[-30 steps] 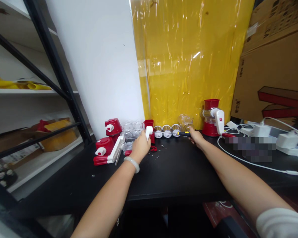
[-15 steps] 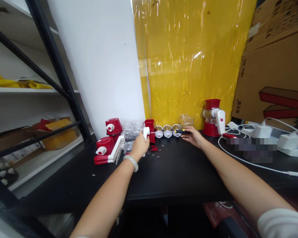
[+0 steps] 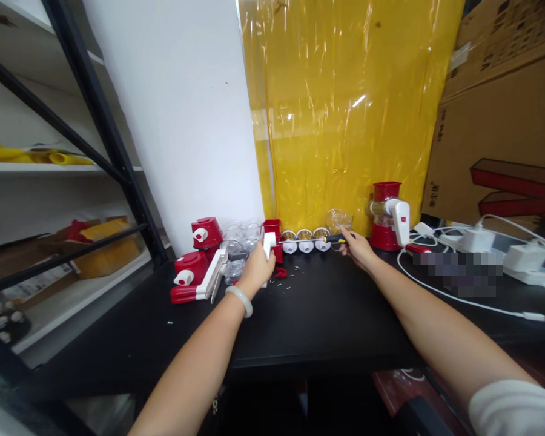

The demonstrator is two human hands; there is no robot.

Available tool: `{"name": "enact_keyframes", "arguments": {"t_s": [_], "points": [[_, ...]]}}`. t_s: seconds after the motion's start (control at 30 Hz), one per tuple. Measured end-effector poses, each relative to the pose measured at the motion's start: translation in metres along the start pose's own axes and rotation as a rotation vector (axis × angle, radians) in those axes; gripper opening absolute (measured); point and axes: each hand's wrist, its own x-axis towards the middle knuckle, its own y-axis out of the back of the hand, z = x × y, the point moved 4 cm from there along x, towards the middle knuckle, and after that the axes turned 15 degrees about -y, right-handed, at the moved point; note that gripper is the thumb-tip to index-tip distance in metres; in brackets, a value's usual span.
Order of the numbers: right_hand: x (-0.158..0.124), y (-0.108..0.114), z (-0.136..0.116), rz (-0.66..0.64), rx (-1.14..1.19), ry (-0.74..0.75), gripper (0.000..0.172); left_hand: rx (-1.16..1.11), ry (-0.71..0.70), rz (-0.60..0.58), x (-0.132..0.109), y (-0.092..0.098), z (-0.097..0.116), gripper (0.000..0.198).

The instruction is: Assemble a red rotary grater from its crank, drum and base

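My left hand [image 3: 258, 267], with a pale bangle on its wrist, is closed around a white crank handle [image 3: 269, 242]. The handle's wide end sticks up past the fingers. My right hand [image 3: 358, 249] grips the rear of a screwdriver [image 3: 331, 240] with a black and yellow handle. Its thin shaft lies level and points left at the white end; whether the tip sits in a screw is too small to see. Behind the shaft stand several white-rimmed grater drums [image 3: 305, 242] and a red hopper part [image 3: 272, 226]. Small screws [image 3: 291, 277] and a red piece [image 3: 280, 273] lie nearby.
Red bases [image 3: 191, 265] and more crank handles [image 3: 198, 293] lie at the left, beside clear plastic parts [image 3: 236, 245]. An assembled rotary grater [image 3: 387, 218] stands at the right. White cables [image 3: 463, 303] and chargers [image 3: 479, 240] spread over the black table [image 3: 318, 327].
My right hand's fingers have shifted their hold on the screwdriver handle, and the screwdriver has moved slightly right. My left hand keeps the crank handle in nearly the same place.
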Motion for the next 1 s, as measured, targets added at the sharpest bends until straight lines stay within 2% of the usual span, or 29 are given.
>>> {"name": "enact_keyframes", "arguments": {"t_s": [0.07, 0.17, 0.33, 0.4, 0.57, 0.87, 1.0], "points": [[-0.001, 0.002, -0.003, 0.031, -0.020, 0.025, 0.041, -0.008, -0.004, -0.007, 0.000, -0.002, 0.000, 0.025], [-0.006, -0.001, -0.007, 0.000, 0.045, -0.048, 0.037, -0.023, 0.003, -0.021, 0.000, -0.004, -0.002, 0.024], [-0.013, -0.007, -0.011, -0.060, 0.169, -0.115, 0.002, -0.012, 0.033, -0.043, 0.000, -0.005, -0.006, 0.021], [-0.013, -0.007, -0.011, -0.069, 0.184, -0.111, 0.007, 0.000, 0.041, -0.053, 0.000, -0.004, -0.007, 0.022], [-0.009, -0.008, -0.008, -0.074, 0.143, -0.110, 0.004, 0.033, 0.060, -0.070, -0.001, -0.004, -0.008, 0.021], [-0.002, -0.006, 0.003, -0.070, -0.013, -0.056, 0.031, 0.107, 0.042, -0.064, 0.001, -0.001, -0.008, 0.021], [-0.002, -0.004, -0.001, -0.008, -0.060, -0.018, 0.039, 0.126, 0.033, -0.079, 0.000, -0.002, -0.007, 0.023]]}}
